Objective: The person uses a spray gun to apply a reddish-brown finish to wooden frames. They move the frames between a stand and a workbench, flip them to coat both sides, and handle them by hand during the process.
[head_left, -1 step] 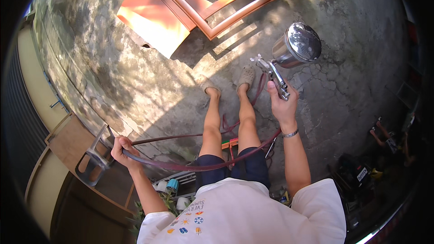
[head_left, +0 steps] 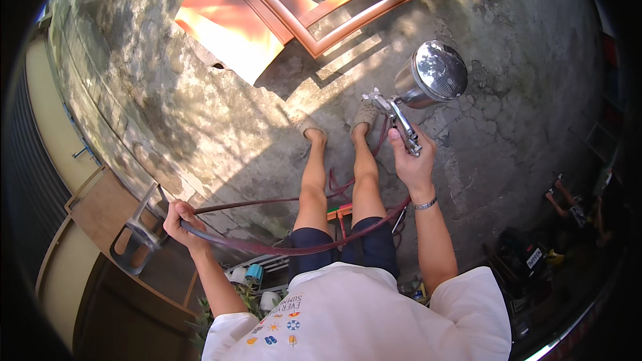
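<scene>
My right hand (head_left: 416,164) grips a silver spray gun (head_left: 400,120) with a round metal cup (head_left: 428,77) on top. A dark red hose (head_left: 281,250) runs from near my right wrist across my lap to my left. My left hand (head_left: 180,222) is closed around a looped part of this hose. Just left of that hand is a grey metal piece with an open loop (head_left: 137,237); I cannot tell whether they touch. Ahead, an orange-brown wooden frame (head_left: 358,25) stands over the ground beside a flat orange sheet (head_left: 231,33).
More hose (head_left: 336,184) trails on the cracked concrete (head_left: 508,147) around my feet. Brown wooden panels (head_left: 103,210) stand at the left, near a corrugated wall (head_left: 33,140). Dark clutter (head_left: 518,254) lies at the lower right. Leafy plants (head_left: 247,297) and white pots (head_left: 269,301) are by my left elbow.
My right hand and the spray gun have shifted slightly left and a little nearer to me. My left hand keeps its hold on the hose in nearly the same place.
</scene>
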`<action>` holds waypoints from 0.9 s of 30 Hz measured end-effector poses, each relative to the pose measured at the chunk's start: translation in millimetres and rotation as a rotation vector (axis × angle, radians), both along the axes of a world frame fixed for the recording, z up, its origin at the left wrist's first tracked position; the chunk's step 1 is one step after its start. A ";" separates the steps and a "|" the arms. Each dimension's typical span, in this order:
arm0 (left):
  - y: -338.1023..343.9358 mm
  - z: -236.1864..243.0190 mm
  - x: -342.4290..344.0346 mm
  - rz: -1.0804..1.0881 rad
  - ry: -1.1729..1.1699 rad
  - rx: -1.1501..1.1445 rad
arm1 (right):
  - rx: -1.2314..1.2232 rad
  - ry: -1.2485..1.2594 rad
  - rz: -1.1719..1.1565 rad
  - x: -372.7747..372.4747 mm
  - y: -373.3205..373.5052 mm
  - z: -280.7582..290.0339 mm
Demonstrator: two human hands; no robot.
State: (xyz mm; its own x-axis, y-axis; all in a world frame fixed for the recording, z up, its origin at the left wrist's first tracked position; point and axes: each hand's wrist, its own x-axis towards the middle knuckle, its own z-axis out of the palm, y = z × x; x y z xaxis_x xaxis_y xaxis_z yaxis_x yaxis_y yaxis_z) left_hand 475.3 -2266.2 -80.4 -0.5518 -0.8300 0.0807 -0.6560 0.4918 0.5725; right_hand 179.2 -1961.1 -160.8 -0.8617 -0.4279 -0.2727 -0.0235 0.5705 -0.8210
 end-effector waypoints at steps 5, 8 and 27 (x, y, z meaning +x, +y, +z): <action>-34.0 -4.9 28.0 0.031 0.018 -0.010 | -0.177 -0.195 0.129 58.8 -45.3 39.5; -46.0 -8.7 36.6 0.078 0.051 0.004 | -0.126 -0.259 0.132 53.1 -70.3 50.8; -59.7 16.5 -81.6 -0.078 0.155 0.089 | 0.333 0.390 -0.561 -296.0 -51.2 12.6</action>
State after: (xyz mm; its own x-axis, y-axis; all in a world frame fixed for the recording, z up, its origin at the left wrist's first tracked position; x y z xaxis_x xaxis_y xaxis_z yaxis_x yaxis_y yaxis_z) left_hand 393.7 -2325.8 -63.8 -0.6014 -0.7929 0.0979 -0.5183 0.4805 0.7075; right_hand -116.8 -2012.3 -148.2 -0.9863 0.1544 0.0586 0.0897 0.7990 -0.5947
